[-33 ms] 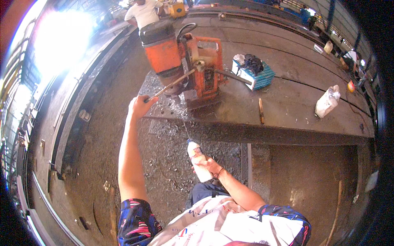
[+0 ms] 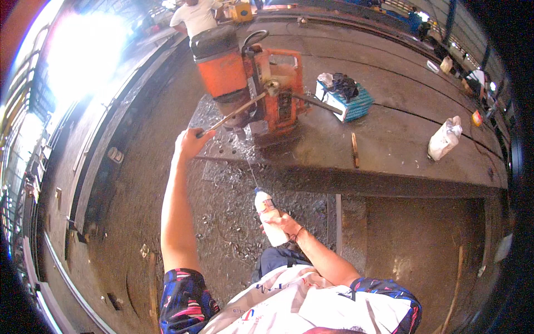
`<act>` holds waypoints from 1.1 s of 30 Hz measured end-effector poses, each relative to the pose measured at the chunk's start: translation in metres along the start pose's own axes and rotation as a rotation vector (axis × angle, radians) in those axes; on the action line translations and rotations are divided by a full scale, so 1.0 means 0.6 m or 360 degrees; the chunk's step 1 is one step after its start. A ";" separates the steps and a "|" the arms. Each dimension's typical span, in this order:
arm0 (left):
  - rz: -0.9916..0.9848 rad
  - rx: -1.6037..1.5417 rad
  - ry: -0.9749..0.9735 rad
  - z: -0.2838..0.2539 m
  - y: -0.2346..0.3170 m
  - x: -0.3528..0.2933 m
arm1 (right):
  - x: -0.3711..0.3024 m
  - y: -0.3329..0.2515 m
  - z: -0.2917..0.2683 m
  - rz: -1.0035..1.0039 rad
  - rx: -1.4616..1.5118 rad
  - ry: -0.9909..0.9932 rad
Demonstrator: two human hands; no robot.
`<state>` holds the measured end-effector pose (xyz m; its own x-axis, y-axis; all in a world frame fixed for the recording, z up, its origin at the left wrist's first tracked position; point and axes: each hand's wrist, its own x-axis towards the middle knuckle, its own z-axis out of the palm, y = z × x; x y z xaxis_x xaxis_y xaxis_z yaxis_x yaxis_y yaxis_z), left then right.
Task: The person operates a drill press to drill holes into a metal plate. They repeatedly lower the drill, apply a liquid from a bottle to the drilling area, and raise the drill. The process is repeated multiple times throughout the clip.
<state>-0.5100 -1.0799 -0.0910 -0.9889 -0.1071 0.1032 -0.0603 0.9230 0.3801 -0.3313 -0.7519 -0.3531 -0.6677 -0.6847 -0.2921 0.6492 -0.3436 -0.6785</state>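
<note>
My left hand (image 2: 189, 143) is closed round the end of a long feed lever (image 2: 236, 114) on an orange drill press (image 2: 222, 69). The drill stands on a steel plate with several holes (image 2: 221, 149), which looks wet near the cutter. Lower down, my right hand (image 2: 286, 224) grips a squeeze bottle (image 2: 271, 214) of whitish liquid with a blue cap. The bottle tilts toward the drill, and a thin stream (image 2: 252, 173) runs between its tip and the plate near the cutter. The drill's body partly hides the cutter.
Right of the drill sits a blue-and-white box (image 2: 353, 106) topped with a black bag (image 2: 342, 86). Farther right stand a white plastic container (image 2: 445, 138) and a thin stick (image 2: 354, 150). Metal chips (image 2: 233, 222) litter the ground below. Another person (image 2: 196, 16) is beyond the drill.
</note>
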 end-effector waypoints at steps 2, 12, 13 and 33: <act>0.0003 0.0011 -0.0012 0.001 -0.006 -0.002 | -0.007 -0.008 0.012 0.0014 -0.0025 0.0038; 0.0024 -0.0033 0.0054 0.008 -0.013 -0.008 | -0.027 -0.043 0.056 -0.0002 -0.0194 0.0118; 0.0025 -0.0046 0.0059 0.008 -0.015 -0.008 | -0.026 -0.043 0.055 -0.0004 -0.0160 0.0111; 0.0052 -0.0098 0.0050 0.004 0.005 -0.019 | -0.031 -0.053 0.057 0.0089 -0.0155 0.0140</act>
<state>-0.4994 -1.0751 -0.0934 -0.9854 -0.0899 0.1449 -0.0188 0.9019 0.4316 -0.3269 -0.7500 -0.3032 -0.6634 -0.6407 -0.3865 0.6509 -0.2393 -0.7205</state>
